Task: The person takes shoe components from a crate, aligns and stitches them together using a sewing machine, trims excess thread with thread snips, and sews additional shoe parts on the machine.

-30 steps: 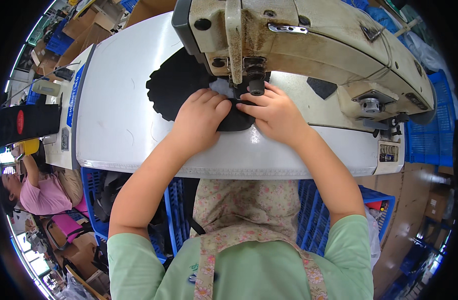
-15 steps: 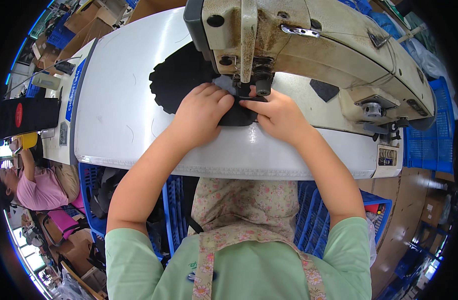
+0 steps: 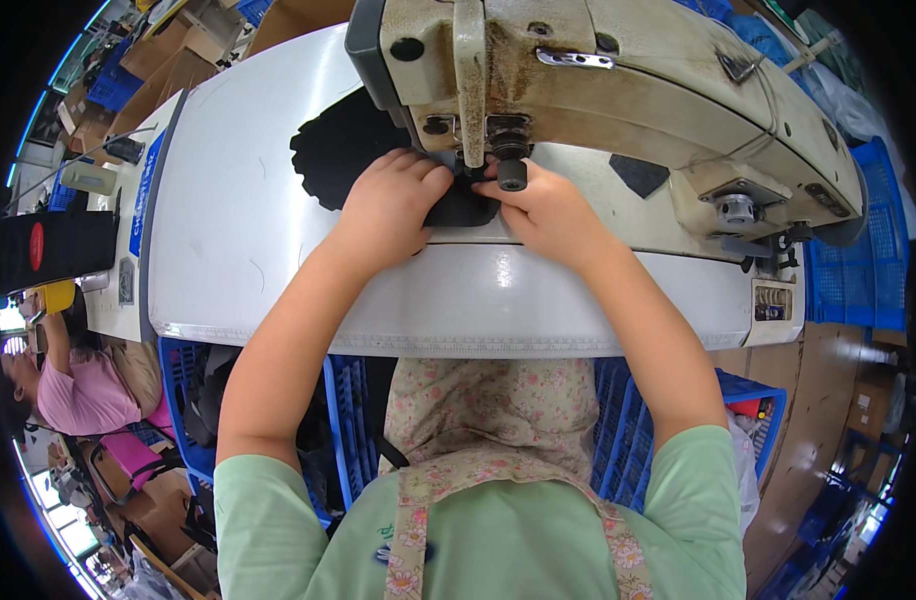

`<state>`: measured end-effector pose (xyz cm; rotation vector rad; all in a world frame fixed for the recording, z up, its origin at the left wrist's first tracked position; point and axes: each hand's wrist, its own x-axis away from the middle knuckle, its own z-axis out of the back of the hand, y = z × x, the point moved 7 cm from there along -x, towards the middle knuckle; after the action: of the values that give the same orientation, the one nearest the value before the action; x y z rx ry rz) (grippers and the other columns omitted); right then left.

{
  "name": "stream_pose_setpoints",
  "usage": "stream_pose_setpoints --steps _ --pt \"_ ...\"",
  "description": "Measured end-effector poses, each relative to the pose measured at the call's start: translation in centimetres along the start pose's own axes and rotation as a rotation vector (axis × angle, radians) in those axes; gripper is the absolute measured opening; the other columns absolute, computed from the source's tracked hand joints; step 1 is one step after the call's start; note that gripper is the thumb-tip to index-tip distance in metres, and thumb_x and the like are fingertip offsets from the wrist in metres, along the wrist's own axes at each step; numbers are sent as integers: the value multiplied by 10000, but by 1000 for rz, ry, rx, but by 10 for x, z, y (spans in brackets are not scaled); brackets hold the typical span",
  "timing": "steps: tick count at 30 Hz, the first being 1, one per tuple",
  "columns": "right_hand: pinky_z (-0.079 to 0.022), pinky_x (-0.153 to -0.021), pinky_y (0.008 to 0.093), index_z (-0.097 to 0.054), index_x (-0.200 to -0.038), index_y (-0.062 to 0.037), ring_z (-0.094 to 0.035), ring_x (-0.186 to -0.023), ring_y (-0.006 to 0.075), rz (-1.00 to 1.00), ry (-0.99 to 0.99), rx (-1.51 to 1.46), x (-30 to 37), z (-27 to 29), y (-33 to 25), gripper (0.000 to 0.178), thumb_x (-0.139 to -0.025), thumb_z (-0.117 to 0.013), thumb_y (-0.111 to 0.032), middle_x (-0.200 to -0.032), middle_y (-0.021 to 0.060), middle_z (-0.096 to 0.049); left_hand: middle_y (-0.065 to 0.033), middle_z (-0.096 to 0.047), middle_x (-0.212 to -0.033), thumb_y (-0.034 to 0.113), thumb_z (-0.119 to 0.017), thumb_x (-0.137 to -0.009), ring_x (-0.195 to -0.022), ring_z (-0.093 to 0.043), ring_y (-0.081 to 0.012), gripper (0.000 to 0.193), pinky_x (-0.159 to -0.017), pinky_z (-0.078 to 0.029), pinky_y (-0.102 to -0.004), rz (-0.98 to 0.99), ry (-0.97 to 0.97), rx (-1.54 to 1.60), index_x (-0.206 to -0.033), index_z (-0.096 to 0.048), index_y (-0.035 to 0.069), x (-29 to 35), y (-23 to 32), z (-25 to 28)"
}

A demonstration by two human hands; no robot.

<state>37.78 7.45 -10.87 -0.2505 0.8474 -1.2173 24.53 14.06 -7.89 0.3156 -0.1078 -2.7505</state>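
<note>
A black fabric piece [image 3: 343,150] with a notched left edge lies under the needle area of a worn cream sewing machine [image 3: 588,95]. My left hand [image 3: 390,205] presses on the cloth left of the presser foot, its fingers bent and close together. My right hand [image 3: 546,208] is right of the foot, thumb and forefinger closed at the cloth's edge. Its other fingertips are partly hidden behind the machine's dark round knob [image 3: 513,174]. The needle and stitching point cannot be made out.
A small dark scrap [image 3: 639,176] lies on the white worktable [image 3: 248,240] beneath the machine arm. Loose threads are scattered at left. Blue crates [image 3: 350,425] stand below the front edge, and another blue basket [image 3: 858,270] at right. A person in pink [image 3: 88,390] sits far left.
The cloth's near edge has shifted away from me, toward the machine. Both hands have moved slightly forward with it. A pale patch seen beside the presser foot is now mostly covered.
</note>
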Motion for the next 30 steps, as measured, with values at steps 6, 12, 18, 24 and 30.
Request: stream_pose_setpoints --steps 6,12,18,24,30 --pt "-509 -890 392 -710 -1043 -65 -629 -1025 336 -65 -19 -27 -2 -4 12 285 -800 -585 15 -1114 155 -640 -138 -653 -1010 8 -684 -574 -1049 -594 -332 427 -980 -441 -404 7 31 0 -990 -600 50 -3 -5 -2" --pt "-510 -885 392 -707 -1034 -56 -629 -1012 339 -73 -1 -44 -2 -6 12 282 -797 -580 29 -1105 152 -643 -146 -649 -1003 19 -681 -565 -1051 -580 -352 510 -935 -458 -428 -22 38 18 -1067 -601 55 -3 -9 -6" --pt "-513 -878 392 -703 -1029 -48 -629 -1009 337 -67 10 -50 -1 -6 14 291 -783 -581 46 -1100 152 -644 -143 -648 -1008 10 -676 -571 -1052 -580 -351 498 -950 -455 -427 -34 83 11 -1062 -606 55 -2 -6 -5" --pt "-521 -819 405 -686 -994 -43 -633 -945 350 -37 51 -66 -2 -3 7 262 -771 -580 45 -1088 153 -640 -130 -647 -1017 8 -669 -579 -1053 -580 -335 491 -963 -454 -418 -37 52 3 -1065 -609 56 -3 -6 -5" --pt "-510 -868 390 -689 -1050 -55 -632 -992 331 -64 23 -46 -1 -5 13 326 -768 -571 59 -1079 144 -664 -113 -653 -1002 1 -656 -610 -1048 -591 -318 350 -1008 -428 -401 -22 32 28 -952 -600 48 -6 -3 -7"
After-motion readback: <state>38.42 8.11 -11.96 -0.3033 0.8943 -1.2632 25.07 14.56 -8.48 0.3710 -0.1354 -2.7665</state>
